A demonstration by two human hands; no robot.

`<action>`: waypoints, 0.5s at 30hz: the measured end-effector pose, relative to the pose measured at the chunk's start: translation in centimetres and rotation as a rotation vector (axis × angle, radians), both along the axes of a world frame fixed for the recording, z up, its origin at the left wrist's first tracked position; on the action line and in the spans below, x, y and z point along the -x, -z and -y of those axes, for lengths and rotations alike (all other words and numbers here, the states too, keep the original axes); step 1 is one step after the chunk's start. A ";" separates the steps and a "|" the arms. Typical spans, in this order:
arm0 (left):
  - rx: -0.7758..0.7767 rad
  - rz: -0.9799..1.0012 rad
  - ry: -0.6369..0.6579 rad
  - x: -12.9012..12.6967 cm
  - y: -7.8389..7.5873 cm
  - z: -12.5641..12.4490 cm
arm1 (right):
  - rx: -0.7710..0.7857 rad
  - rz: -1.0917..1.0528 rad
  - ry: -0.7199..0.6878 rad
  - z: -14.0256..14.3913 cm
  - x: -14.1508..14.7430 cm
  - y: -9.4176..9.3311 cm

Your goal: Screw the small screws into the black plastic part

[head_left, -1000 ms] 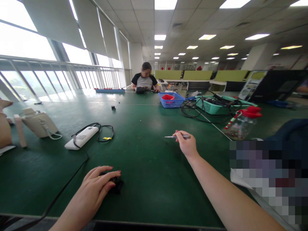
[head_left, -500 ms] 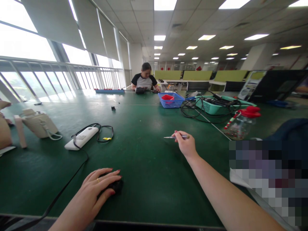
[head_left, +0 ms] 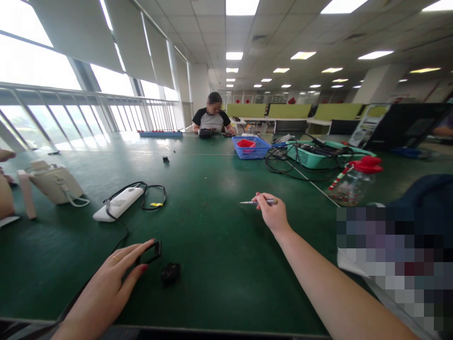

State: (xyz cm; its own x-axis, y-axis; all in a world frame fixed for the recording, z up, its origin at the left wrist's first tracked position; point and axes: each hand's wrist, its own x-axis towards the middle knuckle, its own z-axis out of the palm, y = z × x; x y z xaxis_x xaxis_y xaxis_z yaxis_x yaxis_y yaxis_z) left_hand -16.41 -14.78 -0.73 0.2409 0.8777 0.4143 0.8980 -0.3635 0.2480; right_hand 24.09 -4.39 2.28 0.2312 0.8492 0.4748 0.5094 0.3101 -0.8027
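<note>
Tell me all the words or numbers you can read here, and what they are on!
None can be read.
Yellow tag on the black cable: too small to tell if it bears print.
Slanted sign board at the far right: print too blurred.
White power bank: a grey patch, no legible text.
Screwdriver in the right hand and the small black frame in the left hand: no visible marks.
</note>
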 end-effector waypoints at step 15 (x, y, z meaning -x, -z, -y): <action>0.033 -0.168 0.229 -3.8 -1.2 1.6 | 0.000 0.019 -0.006 0.2 0.2 -0.1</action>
State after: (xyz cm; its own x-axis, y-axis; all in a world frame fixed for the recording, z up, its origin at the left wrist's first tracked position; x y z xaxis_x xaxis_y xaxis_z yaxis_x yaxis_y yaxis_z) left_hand -12.62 -16.36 0.48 0.4972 0.8051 0.3236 0.8231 -0.5556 0.1176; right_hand 23.94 -4.54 2.40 0.2165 0.8508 0.4787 0.5227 0.3131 -0.7929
